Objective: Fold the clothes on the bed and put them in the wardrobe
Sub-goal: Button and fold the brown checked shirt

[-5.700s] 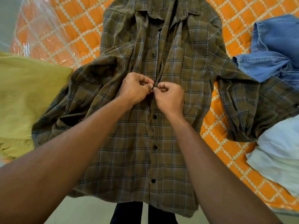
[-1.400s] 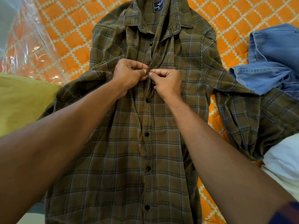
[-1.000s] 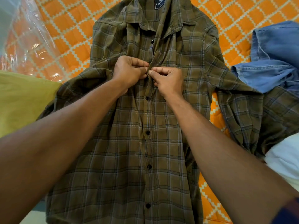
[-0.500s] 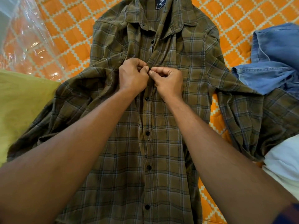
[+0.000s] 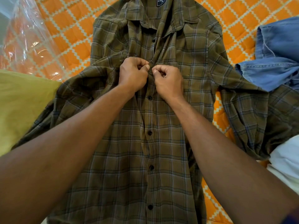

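**On the bed cover [image 5: 68, 34], left hand [image 5: 133, 75] and right hand [image 5: 168, 80] pinch the plaid shirt [image 5: 161, 143]**

Across the orange, white-latticed bed cover the brown plaid shirt lies flat, front up, with its collar away from the person and its sleeves spread to either side. Both hands meet at the button strip at chest height. Each has its fingers curled, with thumb and forefinger pinching an edge of the cloth. What lies between the fingertips is hidden. Below the hands 4 dark buttons sit closed in a row. Above them 1 button [image 5: 153, 40] shows beside the open neck. A blue denim garment [image 5: 278, 59] touches the shirt's right sleeve, and a white garment [image 5: 288, 162] lies against that sleeve lower down. A yellow-green cloth [image 5: 19, 101] touches the left sleeve, with clear plastic [image 5: 21, 38] beyond it.
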